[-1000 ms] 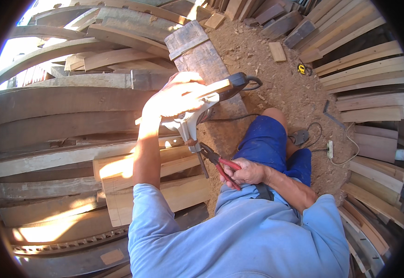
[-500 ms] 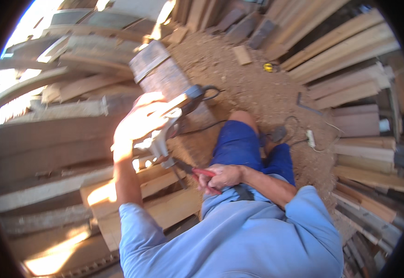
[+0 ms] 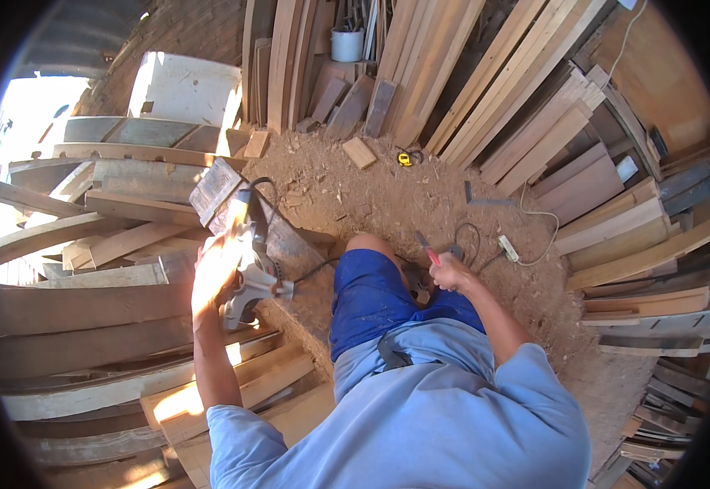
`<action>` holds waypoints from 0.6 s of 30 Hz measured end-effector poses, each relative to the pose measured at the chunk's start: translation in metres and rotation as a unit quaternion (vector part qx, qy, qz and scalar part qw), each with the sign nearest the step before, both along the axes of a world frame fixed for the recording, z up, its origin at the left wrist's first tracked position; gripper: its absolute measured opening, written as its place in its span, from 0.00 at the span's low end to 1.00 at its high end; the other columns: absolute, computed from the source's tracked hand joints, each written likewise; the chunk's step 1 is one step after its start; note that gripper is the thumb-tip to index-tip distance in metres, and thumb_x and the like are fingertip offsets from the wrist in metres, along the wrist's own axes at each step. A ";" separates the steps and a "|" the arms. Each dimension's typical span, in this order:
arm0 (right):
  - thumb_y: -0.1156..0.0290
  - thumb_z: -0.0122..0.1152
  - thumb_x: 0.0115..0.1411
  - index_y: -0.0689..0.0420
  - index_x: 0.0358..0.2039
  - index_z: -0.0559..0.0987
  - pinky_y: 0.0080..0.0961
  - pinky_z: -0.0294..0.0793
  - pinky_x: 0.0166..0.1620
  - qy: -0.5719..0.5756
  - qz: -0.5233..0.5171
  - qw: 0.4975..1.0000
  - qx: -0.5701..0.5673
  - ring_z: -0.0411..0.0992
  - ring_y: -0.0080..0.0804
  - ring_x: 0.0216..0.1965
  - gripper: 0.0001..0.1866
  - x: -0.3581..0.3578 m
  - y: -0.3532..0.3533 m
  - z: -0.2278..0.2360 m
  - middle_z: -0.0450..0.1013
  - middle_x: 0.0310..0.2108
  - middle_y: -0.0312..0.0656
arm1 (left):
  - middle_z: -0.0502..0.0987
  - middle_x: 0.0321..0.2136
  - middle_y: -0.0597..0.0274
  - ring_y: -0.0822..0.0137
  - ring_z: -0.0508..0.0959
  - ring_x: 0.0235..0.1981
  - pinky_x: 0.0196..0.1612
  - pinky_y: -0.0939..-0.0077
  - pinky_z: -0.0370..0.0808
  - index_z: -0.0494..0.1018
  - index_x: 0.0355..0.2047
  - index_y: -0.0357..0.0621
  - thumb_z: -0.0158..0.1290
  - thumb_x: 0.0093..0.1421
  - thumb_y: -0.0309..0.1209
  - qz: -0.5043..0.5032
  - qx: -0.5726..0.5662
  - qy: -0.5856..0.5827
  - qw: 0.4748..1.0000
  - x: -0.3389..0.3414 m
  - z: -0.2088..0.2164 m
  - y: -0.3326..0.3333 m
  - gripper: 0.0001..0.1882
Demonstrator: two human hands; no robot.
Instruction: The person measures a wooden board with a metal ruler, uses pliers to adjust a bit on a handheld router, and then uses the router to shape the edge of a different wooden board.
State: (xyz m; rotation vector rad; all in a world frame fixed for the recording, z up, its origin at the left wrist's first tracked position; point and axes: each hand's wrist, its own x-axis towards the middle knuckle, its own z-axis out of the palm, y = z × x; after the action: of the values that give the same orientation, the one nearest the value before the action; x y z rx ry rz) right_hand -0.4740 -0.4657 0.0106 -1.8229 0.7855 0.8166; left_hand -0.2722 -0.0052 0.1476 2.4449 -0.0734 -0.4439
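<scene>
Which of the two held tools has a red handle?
The pliers in the right hand; the power tool in the left hand is mostly grey and black.

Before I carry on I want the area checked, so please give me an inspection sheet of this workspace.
Surface: brown earthen floor, littered; worn brown wooden plank on it.
Tools: grey-and-black power tool; red-handled metal pliers.
Clutter: yellow-and-black tape measure, dark L-shaped square, flat tan wood block.
Hands: left hand holds the power tool; right hand grips the pliers.
Cables: black cord near the tool; thin white cable by the white oblong power strip.
Surroundings: long brown boards stacked left; pale upright planks ahead; white round bucket among timber.
</scene>
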 end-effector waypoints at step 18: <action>0.56 0.57 0.65 0.64 0.56 0.72 0.42 0.70 0.59 -0.345 0.121 0.912 -0.185 0.74 0.52 0.53 0.27 0.087 0.009 0.069 0.75 0.50 0.61 | 0.77 0.27 0.56 0.58 0.81 0.31 0.36 0.68 0.80 0.77 0.37 0.37 0.60 0.58 0.32 0.019 0.196 -0.125 0.972 -0.026 -0.117 0.122 0.11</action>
State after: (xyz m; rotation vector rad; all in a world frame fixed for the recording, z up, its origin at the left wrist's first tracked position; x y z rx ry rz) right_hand -0.3872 -0.4563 0.0792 -2.3707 0.2572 0.1165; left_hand -0.2986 0.1172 0.0304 2.8770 -0.0492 -0.1368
